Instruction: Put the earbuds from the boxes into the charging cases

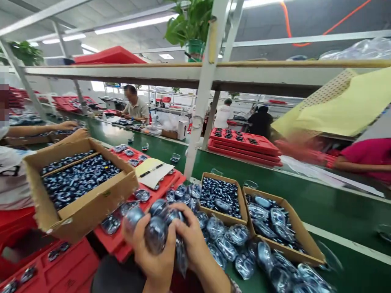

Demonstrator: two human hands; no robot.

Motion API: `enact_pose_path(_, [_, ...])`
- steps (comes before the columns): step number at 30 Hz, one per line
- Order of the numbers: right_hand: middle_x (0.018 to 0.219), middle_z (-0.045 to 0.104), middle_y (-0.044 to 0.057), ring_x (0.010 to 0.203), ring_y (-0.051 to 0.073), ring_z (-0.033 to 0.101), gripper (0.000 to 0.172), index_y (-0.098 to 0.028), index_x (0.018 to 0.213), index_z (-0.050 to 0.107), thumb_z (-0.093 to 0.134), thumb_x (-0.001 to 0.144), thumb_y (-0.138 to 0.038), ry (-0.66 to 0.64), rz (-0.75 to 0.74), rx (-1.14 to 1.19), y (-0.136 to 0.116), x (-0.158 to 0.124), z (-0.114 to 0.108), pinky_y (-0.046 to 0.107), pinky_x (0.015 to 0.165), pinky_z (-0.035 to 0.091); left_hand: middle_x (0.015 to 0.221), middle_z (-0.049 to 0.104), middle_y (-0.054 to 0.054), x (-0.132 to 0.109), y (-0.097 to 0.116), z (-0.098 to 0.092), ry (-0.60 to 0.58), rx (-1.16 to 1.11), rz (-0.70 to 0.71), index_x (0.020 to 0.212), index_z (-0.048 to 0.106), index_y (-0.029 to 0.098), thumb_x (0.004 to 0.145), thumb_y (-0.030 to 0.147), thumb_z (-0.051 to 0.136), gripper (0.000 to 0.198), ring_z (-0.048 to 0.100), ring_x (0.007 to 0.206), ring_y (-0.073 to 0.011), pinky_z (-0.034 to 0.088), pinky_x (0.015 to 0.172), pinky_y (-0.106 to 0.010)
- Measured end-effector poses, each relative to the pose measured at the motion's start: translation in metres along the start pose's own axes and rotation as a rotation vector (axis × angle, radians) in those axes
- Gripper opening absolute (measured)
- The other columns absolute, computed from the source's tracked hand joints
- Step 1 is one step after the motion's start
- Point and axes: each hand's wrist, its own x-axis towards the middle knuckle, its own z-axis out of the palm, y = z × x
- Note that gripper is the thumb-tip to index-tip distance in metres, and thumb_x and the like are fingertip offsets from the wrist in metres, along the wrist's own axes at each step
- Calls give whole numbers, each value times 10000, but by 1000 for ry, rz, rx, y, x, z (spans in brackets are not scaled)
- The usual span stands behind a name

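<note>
My left hand (152,254) and my right hand (191,236) are both closed around a bundle of small dark parts in clear plastic bags (157,228), held low at the centre of the view. More bagged parts (226,240) lie heaped on the table just right of my hands. Behind the heap stand a small cardboard box of dark parts (220,197) and a wider cardboard box of bagged parts (275,224). A red tray (128,228) lies under my hands.
A large cardboard box of dark parts (79,183) sits at left, beside another person's arm (36,130). A green conveyor belt (330,203) runs across, with stacked red trays (244,144) and several workers beyond. A white post (201,101) rises mid-table.
</note>
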Motion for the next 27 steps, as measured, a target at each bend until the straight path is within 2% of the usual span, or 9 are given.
enact_pose_path(2, [901, 593, -4, 870, 180, 518, 227, -226, 863, 614, 611, 660, -327, 145, -1, -85, -3, 20, -29, 269, 820, 377, 1250, 332, -91, 9, 14, 44, -34, -49, 5, 1082, 439, 259, 681, 385, 603, 452, 322, 1217, -285, 301, 1001, -451])
enact_pose_path(5, [866, 597, -2, 836, 177, 524, 184, -208, 837, 600, 581, 683, -306, 257, 40, -157, -6, 56, -60, 275, 799, 388, 1243, 299, -95, 23, 15, 98, -203, -118, -58, 1058, 459, 245, 705, 380, 578, 396, 309, 1224, -270, 296, 1005, -407])
enact_pose_path(7, [843, 599, -3, 815, 175, 526, 163, -200, 815, 600, 582, 680, -290, 286, 39, -208, -8, 80, -73, 269, 773, 396, 1227, 308, -95, 34, 9, 124, -266, -139, -92, 1079, 452, 243, 719, 369, 566, 398, 316, 1217, -268, 276, 1014, -411])
enact_pose_path(9, [840, 601, -3, 808, 173, 528, 155, -196, 809, 601, 583, 677, -275, 307, 17, -254, -9, 101, -80, 266, 763, 400, 1201, 335, -91, 45, 5, 144, -282, -144, -95, 1100, 443, 244, 723, 362, 563, 413, 332, 1202, -268, 267, 1018, -413])
enact_pose_path(13, [897, 611, 10, 887, 185, 532, 164, -205, 837, 606, 570, 690, -269, 381, -23, -288, -11, 126, -89, 289, 845, 380, 1178, 354, -81, 59, 10, 169, -268, -108, -78, 1085, 458, 254, 703, 358, 582, 415, 343, 1186, -272, 268, 1016, -416])
enact_pose_path(17, [941, 613, 25, 919, 188, 532, 187, -203, 873, 597, 522, 729, -298, 450, -9, -356, -10, 123, -109, 308, 871, 373, 1211, 306, -86, 51, 19, 186, -351, -125, -73, 1046, 481, 251, 688, 344, 595, 387, 322, 1194, -278, 270, 1014, -419])
enact_pose_path(21, [937, 620, 26, 910, 187, 533, 205, -210, 884, 609, 473, 758, -298, 564, -60, -627, -9, 112, -148, 311, 856, 377, 1199, 308, -83, 29, 17, 214, -547, -157, -85, 1071, 484, 246, 699, 319, 585, 392, 340, 1187, -260, 277, 1012, -399])
enact_pose_path(24, [910, 624, 15, 902, 187, 528, 219, -236, 878, 632, 462, 741, -238, 627, -44, -759, -6, 105, -179, 325, 872, 358, 1128, 397, -74, 14, 9, 235, -807, -76, -114, 1100, 488, 247, 709, 310, 570, 404, 397, 1144, -240, 336, 967, -382])
enact_pose_path(27, [857, 621, 7, 873, 184, 532, 262, -260, 834, 662, 496, 667, -144, 626, 2, -824, -4, 96, -201, 330, 881, 348, 1087, 449, -62, 5, 0, 243, -960, -41, -117, 1042, 546, 250, 655, 302, 618, 398, 462, 1086, -240, 370, 927, -382])
